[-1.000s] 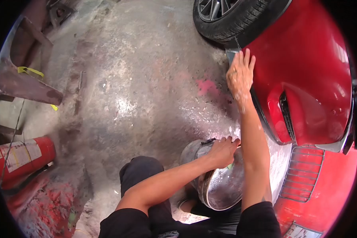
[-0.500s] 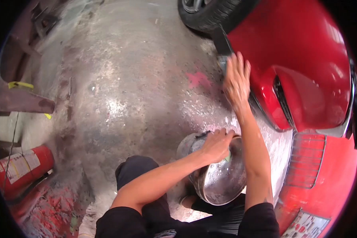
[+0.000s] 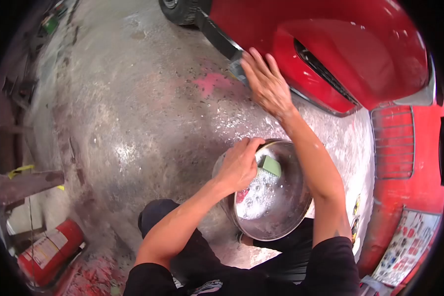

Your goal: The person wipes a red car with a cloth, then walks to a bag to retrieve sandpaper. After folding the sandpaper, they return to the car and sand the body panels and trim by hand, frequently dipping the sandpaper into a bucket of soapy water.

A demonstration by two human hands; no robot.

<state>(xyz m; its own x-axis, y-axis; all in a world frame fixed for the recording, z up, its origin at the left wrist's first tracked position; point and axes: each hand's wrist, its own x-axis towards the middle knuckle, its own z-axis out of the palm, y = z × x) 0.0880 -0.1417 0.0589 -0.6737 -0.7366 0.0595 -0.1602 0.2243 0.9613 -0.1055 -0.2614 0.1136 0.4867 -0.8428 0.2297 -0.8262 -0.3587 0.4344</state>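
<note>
My left hand is closed on the upper left rim of a round metal bowl. Soapy water with foam and a green block are inside the bowl. Farther forward, my right hand is spread with its palm down against the lower edge of a red car bumper. Beside its fingertips a grey piece shows at the end of a black trim strip; whether the hand touches it is unclear.
A red fire extinguisher lies at the lower left near a brown metal beam. A wire rack and a printed sheet are on the right. The car's wheel is at the top, and pink paint marks the floor.
The view has shifted toward the right, so the car and the bowl appear farther left. More of the bowl's inside and the green block shows. My left hand still grips the rim.
</note>
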